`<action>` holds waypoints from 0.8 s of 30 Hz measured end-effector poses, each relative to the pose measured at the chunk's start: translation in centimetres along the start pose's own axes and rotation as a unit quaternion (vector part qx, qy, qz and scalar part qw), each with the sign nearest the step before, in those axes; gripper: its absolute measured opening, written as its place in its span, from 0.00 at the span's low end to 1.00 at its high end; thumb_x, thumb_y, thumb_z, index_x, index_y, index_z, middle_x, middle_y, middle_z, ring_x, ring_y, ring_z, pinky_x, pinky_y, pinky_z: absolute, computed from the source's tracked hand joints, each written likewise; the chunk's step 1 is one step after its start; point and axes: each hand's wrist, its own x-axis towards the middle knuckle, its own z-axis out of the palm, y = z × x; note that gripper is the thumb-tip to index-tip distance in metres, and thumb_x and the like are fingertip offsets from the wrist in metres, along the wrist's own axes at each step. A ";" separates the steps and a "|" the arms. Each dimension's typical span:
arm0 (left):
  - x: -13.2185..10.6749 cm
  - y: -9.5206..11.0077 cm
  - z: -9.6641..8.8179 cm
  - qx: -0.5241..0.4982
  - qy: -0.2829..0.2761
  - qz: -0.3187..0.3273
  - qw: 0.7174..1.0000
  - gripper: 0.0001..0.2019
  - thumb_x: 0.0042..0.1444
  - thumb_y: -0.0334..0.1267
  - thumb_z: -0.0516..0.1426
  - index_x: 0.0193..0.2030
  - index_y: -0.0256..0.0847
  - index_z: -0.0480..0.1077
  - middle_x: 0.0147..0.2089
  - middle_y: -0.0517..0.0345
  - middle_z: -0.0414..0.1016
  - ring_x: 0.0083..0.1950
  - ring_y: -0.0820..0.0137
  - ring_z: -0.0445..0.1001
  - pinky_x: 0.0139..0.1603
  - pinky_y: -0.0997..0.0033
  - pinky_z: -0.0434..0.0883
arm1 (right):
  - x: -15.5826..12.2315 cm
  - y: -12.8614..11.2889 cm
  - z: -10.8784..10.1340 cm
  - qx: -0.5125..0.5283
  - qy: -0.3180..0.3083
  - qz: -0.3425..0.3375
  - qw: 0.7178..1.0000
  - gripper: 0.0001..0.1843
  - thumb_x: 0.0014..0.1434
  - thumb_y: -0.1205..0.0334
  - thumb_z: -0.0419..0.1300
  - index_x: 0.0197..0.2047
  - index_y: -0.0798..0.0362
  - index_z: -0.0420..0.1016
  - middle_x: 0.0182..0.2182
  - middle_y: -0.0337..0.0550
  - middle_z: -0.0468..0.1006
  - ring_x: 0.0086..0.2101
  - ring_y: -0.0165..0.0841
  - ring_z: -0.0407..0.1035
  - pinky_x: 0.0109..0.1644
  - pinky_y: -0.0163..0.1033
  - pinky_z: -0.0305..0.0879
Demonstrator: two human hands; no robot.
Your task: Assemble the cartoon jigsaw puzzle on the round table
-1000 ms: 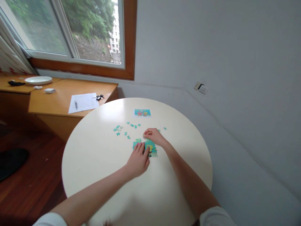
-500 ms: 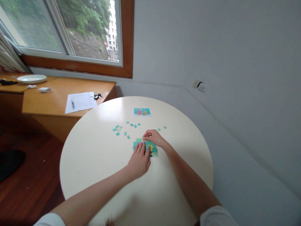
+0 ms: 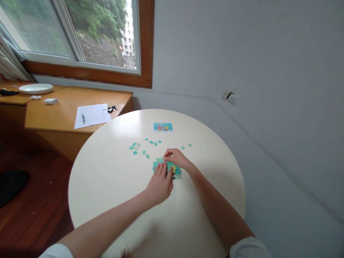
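A partly joined teal jigsaw [image 3: 176,171] lies near the middle of a round cream table [image 3: 113,179]. My left hand [image 3: 159,183] rests flat on the jigsaw's left side, fingers stretched out. My right hand [image 3: 176,157] sits at the jigsaw's top edge with its fingertips pinched on a small puzzle piece. Several loose teal pieces [image 3: 139,148] are scattered to the left and behind, and two more pieces [image 3: 186,146] lie to the right. A small reference picture [image 3: 162,127] lies farther back.
A wooden desk [image 3: 61,114] stands left of the table, under a window. It carries a sheet of paper with a pen [image 3: 91,114], keys [image 3: 110,108] and a white plate [image 3: 36,88]. A grey wall with a socket [image 3: 230,96] closes in on the right.
Both hands stay on the jigsaw. The right hand has shifted slightly toward me onto its top edge. The view has drifted a little.
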 end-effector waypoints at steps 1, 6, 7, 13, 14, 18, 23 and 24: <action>0.0 0.0 0.1 -0.003 0.004 0.001 1.000 0.24 0.59 0.37 0.46 0.60 0.26 0.60 0.64 0.26 0.57 0.67 0.47 0.55 0.63 0.43 0.54 | 0.0 -0.1 0.0 -0.030 0.000 -0.003 1.000 0.03 0.44 0.68 0.64 0.26 0.55 0.74 0.23 0.37 0.73 0.28 0.29 0.67 0.37 0.36 0.64; 0.0 0.0 0.2 0.001 0.005 0.002 1.000 0.24 0.59 0.37 0.46 0.60 0.26 0.60 0.64 0.26 0.57 0.67 0.46 0.54 0.62 0.42 0.55 | 0.4 -0.7 0.0 -0.183 -0.002 -0.004 0.983 0.02 0.46 0.68 0.64 0.27 0.54 0.75 0.32 0.40 0.72 0.34 0.30 0.66 0.41 0.36 0.61; 0.0 0.0 0.2 0.002 0.006 0.003 1.000 0.24 0.59 0.37 0.46 0.60 0.26 0.60 0.64 0.26 0.57 0.67 0.46 0.55 0.62 0.42 0.56 | 0.5 -0.8 0.0 -0.195 -0.007 -0.001 0.981 0.02 0.46 0.68 0.64 0.27 0.54 0.75 0.32 0.40 0.72 0.35 0.30 0.66 0.41 0.36 0.61; -0.1 -0.2 -0.1 -0.005 0.026 0.000 1.000 0.24 0.58 0.36 0.47 0.60 0.27 0.60 0.63 0.27 0.59 0.66 0.47 0.57 0.61 0.44 0.58 | 1.3 -0.3 -0.9 -0.081 -0.014 -0.003 0.997 0.11 0.40 0.63 0.68 0.29 0.54 0.73 0.28 0.38 0.71 0.29 0.28 0.64 0.35 0.35 0.61; -0.1 -0.2 -0.2 -0.011 0.032 -0.001 0.999 0.23 0.58 0.36 0.47 0.59 0.28 0.61 0.63 0.28 0.59 0.66 0.48 0.57 0.61 0.44 0.58 | 1.4 -0.1 -1.6 -0.026 0.005 -0.008 1.000 0.13 0.41 0.60 0.68 0.31 0.55 0.73 0.27 0.37 0.72 0.28 0.28 0.64 0.34 0.34 0.61; -0.2 -0.3 -0.7 -0.027 0.054 -0.002 0.998 0.22 0.61 0.39 0.46 0.59 0.31 0.61 0.63 0.33 0.61 0.65 0.52 0.58 0.64 0.46 0.56 | 1.7 1.6 -5.3 0.056 0.215 0.008 0.975 0.15 0.50 0.53 0.60 0.36 0.55 0.73 0.30 0.42 0.75 0.30 0.29 0.67 0.34 0.34 0.64; -0.1 -0.3 -0.4 0.023 0.063 -0.030 0.997 0.28 0.63 0.46 0.44 0.62 0.25 0.58 0.66 0.34 0.57 0.68 0.52 0.52 0.67 0.47 0.50 | 1.1 4.6 -9.1 -0.037 0.306 0.076 0.948 0.12 0.51 0.62 0.57 0.38 0.56 0.76 0.31 0.45 0.77 0.32 0.32 0.70 0.39 0.38 0.66; -0.1 -0.4 -0.2 0.030 0.056 -0.035 0.997 0.28 0.63 0.46 0.44 0.62 0.24 0.58 0.66 0.34 0.57 0.68 0.52 0.53 0.67 0.48 0.50 | 0.9 5.1 -9.4 -0.052 0.308 0.088 0.946 0.11 0.51 0.64 0.58 0.38 0.56 0.76 0.31 0.45 0.77 0.32 0.33 0.70 0.41 0.40 0.66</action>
